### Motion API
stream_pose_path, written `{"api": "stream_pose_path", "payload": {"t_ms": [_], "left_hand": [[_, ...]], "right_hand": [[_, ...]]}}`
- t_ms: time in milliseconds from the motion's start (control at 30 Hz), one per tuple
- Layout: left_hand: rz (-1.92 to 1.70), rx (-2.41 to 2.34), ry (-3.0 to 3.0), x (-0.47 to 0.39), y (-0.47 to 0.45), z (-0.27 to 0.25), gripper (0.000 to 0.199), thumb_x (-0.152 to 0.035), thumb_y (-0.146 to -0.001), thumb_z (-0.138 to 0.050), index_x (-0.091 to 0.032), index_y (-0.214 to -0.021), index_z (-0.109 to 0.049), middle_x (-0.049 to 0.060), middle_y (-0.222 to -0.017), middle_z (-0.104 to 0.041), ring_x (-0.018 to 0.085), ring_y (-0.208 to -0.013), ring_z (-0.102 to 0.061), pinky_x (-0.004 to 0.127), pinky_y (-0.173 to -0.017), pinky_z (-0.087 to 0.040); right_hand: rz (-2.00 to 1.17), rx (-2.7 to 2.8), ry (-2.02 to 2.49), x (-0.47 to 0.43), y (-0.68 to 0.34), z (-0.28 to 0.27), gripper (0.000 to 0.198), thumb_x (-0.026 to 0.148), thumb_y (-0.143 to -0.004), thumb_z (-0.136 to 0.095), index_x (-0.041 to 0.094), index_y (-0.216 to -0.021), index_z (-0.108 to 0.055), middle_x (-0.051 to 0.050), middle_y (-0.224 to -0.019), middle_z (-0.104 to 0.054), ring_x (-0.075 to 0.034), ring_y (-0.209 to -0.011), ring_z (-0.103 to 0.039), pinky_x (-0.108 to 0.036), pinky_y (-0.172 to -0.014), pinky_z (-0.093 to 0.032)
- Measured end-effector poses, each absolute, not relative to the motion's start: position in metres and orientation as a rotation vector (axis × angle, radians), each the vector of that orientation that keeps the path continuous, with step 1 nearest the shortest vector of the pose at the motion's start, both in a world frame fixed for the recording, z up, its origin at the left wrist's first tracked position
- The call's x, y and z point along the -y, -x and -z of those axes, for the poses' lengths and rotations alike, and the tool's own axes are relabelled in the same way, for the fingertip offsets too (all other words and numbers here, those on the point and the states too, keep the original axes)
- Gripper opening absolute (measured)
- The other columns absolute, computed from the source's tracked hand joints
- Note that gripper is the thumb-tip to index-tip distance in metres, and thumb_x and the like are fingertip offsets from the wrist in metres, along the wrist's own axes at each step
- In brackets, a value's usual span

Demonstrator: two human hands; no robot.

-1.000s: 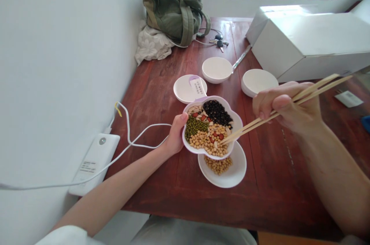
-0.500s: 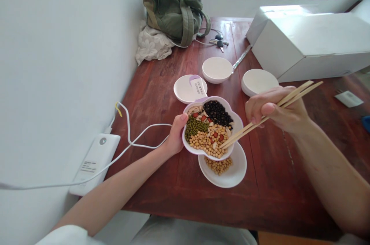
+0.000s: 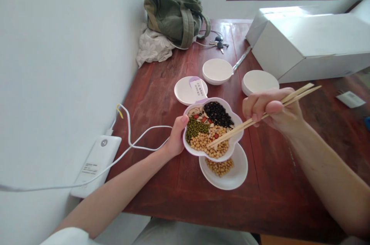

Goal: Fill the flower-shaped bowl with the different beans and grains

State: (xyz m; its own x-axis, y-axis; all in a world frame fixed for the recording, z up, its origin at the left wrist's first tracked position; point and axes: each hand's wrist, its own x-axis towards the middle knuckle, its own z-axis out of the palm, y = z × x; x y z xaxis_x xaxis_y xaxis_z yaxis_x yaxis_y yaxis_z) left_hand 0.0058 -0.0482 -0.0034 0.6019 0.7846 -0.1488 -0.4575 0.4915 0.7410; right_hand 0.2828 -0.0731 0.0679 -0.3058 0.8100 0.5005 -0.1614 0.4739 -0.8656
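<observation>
The left sleeve (image 3: 69,236) is white, the lap clothing (image 3: 190,234) pale grey.

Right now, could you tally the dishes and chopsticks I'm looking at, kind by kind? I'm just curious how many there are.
Flower-shaped dish: 1
Round white bowls: 4
Wooden chopsticks: 2
Total: 7
</observation>
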Motion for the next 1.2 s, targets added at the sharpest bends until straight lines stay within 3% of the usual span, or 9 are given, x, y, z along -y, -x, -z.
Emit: {"api": "stream_pose_path", "payload": {"t_ms": [333,533,667,1200], "left_hand": [[-0.797,-0.504,-0.716,0.048,-0.006,0.005,0.071,-0.075,-0.085,-0.08,-0.016,-0.124,-0.082,0.017,-0.13,-0.085,0.049,-0.14,-0.07,0.066,-0.121,-0.055],[-0.806,-0.513,-0.714,0.048,-0.006,0.007,0.07,-0.075,-0.086,-0.079,-0.014,-0.121,-0.082,0.02,-0.129,-0.085,0.05,-0.14,-0.07,0.066,-0.119,-0.056],[-0.792,-0.52,-0.699,0.049,-0.007,0.006,0.07,-0.075,-0.085,-0.08,-0.015,-0.121,-0.083,0.018,-0.127,-0.086,0.049,-0.138,-0.071,0.066,-0.118,-0.057],[-0.809,-0.53,-0.723,0.048,-0.006,0.005,0.072,-0.076,-0.083,-0.082,-0.015,-0.121,-0.083,0.018,-0.125,-0.086,0.049,-0.138,-0.071,0.066,-0.118,-0.057]], "right_hand": [[-0.855,1.74,0.583,0.077,-0.264,-0.074,0.045,0.055,-0.102,-0.073,0.017,-0.081,-0.083,-0.009,-0.077,-0.076,-0.016,-0.06,-0.067,-0.029,-0.053,-0.051],[-0.886,1.818,0.544,0.083,-0.256,-0.077,0.04,0.052,-0.102,-0.074,0.016,-0.089,-0.085,-0.009,-0.084,-0.078,-0.015,-0.07,-0.072,-0.027,-0.061,-0.056],[-0.898,1.875,0.56,0.084,-0.259,-0.08,0.043,0.053,-0.102,-0.073,0.016,-0.085,-0.085,-0.009,-0.085,-0.078,-0.016,-0.072,-0.075,-0.027,-0.065,-0.059],[-0.876,1.838,0.637,0.085,-0.263,-0.087,0.05,0.058,-0.101,-0.072,0.016,-0.078,-0.084,-0.009,-0.078,-0.077,-0.017,-0.067,-0.075,-0.028,-0.059,-0.06]]}}
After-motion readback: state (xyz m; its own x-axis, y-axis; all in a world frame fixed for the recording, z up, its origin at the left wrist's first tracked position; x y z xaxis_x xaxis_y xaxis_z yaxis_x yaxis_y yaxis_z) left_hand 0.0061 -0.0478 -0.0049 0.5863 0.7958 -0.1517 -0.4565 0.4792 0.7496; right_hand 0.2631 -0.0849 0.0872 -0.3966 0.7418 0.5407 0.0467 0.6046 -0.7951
